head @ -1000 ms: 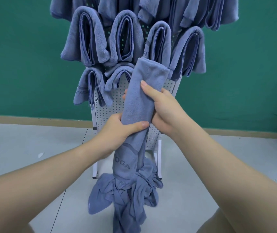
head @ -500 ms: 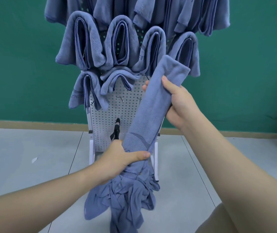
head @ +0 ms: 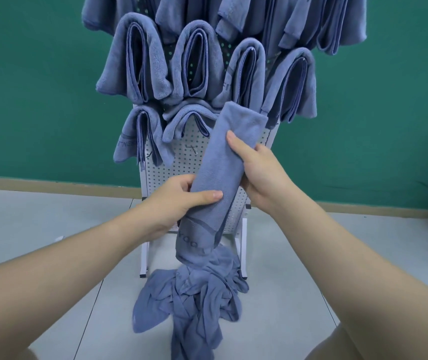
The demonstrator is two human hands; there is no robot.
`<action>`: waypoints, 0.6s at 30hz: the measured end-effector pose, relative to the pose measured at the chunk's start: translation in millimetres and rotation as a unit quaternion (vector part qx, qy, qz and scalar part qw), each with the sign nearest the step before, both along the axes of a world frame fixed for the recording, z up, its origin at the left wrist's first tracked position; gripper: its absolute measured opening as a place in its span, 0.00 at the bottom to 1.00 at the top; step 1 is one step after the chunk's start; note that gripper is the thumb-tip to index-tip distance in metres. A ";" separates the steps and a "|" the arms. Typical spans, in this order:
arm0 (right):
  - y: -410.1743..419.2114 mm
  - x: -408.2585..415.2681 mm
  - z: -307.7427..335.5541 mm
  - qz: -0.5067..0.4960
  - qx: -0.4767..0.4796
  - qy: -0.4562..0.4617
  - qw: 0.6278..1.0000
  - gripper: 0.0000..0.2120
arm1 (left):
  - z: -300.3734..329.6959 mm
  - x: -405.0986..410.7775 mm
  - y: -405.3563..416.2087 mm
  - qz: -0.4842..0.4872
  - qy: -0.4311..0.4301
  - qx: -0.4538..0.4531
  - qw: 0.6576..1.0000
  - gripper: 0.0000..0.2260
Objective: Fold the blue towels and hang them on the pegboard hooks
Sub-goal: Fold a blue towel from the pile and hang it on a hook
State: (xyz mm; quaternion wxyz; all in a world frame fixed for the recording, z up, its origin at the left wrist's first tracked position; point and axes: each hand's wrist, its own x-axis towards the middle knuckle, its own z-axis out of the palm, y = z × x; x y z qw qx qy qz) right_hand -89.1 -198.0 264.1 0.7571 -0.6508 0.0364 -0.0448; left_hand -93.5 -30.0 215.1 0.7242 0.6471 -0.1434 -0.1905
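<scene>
Before the far pegboard [head: 181, 162], the folded blue towel [head: 223, 162] slants its long axis up and right toward the bare holes, the right hand [head: 262, 175] gripping nearer its top, the left hand [head: 181, 198] gripping lower down.

Only open spot I've got on the pegboard [head: 181, 165] is the bare perforated patch under the hung towels [head: 194, 63], which crowd everything above it. Loose towel pile [head: 194, 302] blocks the pegboard's foot.

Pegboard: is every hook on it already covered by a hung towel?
No. A bare hook shows on the pegboard beside the held towel.
</scene>
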 end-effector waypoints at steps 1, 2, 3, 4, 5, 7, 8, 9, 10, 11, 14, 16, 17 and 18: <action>-2.9 1.1 -1.1 -0.018 -0.023 0.005 1.000 0.15 | 2.8 0.5 2.3 -0.013 0.010 0.005 1.000 0.17; -7.3 2.7 -3.5 -0.036 -0.043 0.015 0.998 0.14 | 5.3 1.0 4.8 -0.025 0.017 0.013 0.999 0.15; -12.2 3.8 -6.1 -0.050 -0.054 0.032 0.997 0.14 | 7.6 2.0 8.0 -0.034 0.022 0.022 0.999 0.13; -16.7 4.8 -8.9 -0.063 -0.056 0.053 0.995 0.14 | 9.4 3.3 11.1 -0.038 0.024 0.030 0.999 0.13; -20.5 5.0 -11.2 -0.074 -0.050 0.073 0.993 0.14 | 10.8 5.1 14.4 -0.038 0.022 0.039 0.998 0.13; -26.1 5.0 -14.3 -0.087 -0.031 0.103 0.990 0.15 | 13.6 8.9 20.4 -0.031 0.004 0.055 0.998 0.12; -28.3 5.1 -15.1 -0.089 -0.022 0.110 0.990 0.15 | 14.4 10.6 23.0 -0.029 -0.004 0.060 0.998 0.12; -29.9 4.7 -15.3 -0.087 -0.014 0.113 0.990 0.15 | 15.6 11.5 25.2 -0.029 -0.008 0.064 0.997 0.12; -31.6 4.9 -15.8 -0.085 -0.007 0.113 0.990 0.15 | 16.6 11.8 26.8 -0.031 -0.009 0.066 0.997 0.11; -33.0 4.3 -16.1 -0.082 -0.001 0.113 0.990 0.15 | 16.9 12.3 28.5 -0.035 -0.010 0.064 0.997 0.10; -35.7 1.5 -15.3 -0.077 0.025 0.118 0.990 0.15 | 19.5 12.7 30.7 -0.054 -0.004 0.051 0.997 0.10; -39.5 -2.3 -14.1 -0.073 0.038 0.123 0.989 0.14 | 21.3 15.3 31.2 -0.071 -0.009 0.051 0.996 0.14; -41.8 -4.4 -13.3 -0.071 0.031 0.127 0.989 0.14 | 22.6 16.9 31.3 -0.078 -0.014 0.055 0.995 0.16; -44.9 -6.2 -13.6 -0.070 0.013 0.130 0.989 0.15 | 23.9 18.4 31.2 -0.084 -0.017 0.058 0.995 0.17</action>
